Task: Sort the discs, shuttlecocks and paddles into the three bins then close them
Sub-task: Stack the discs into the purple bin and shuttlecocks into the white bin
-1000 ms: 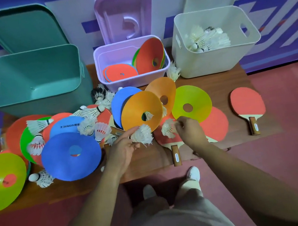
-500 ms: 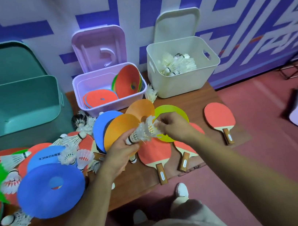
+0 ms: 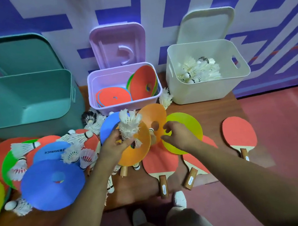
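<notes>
we see a low wooden table (image 3: 207, 108) standing on a red floor (image 3: 290, 131). along its far edge sit three open bins: a teal bin (image 3: 29, 114) at the left, a lilac bin (image 3: 124, 104) in the middle and a white bin (image 3: 208, 89) at the right. on the left half lies a heap of overlapping discs (image 3: 53, 185) with loose shuttlecocks (image 3: 24, 147) scattered on and among them. near the middle lie two red paddles (image 3: 161, 163) side by side, handles toward the near edge. a third red paddle (image 3: 239, 132) lies alone at the right.
</notes>
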### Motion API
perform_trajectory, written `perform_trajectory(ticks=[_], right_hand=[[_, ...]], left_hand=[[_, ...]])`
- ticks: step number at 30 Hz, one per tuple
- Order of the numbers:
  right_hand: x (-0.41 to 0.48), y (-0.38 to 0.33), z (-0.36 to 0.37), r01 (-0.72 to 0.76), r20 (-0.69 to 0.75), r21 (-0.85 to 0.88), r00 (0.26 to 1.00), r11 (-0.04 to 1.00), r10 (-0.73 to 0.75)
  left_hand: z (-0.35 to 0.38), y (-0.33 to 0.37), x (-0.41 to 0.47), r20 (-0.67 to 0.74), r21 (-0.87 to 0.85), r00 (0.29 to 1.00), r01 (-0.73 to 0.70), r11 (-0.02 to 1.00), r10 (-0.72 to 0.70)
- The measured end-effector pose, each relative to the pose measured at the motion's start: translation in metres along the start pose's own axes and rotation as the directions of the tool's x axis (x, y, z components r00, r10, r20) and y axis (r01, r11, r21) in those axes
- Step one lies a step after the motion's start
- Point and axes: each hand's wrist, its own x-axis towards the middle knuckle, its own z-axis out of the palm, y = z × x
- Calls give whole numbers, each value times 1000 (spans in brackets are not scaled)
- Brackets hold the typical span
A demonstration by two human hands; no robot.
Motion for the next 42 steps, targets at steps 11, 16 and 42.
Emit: perform_trajectory(ticks=[11,16,42], right_hand=[[64,10,36,78,67,-262,996,962,-63],[65,14,32,165,58,-364,986,917,-155],[93,20,4,275,-190,-305,920,912,-341]], left_hand=[[9,-9,3,-191,-79,978,72,994,-86],[19,-11,8,-219,-113,969,94,989,-117],[34,-8,-27,-375,-161,917,78,984,-135]])
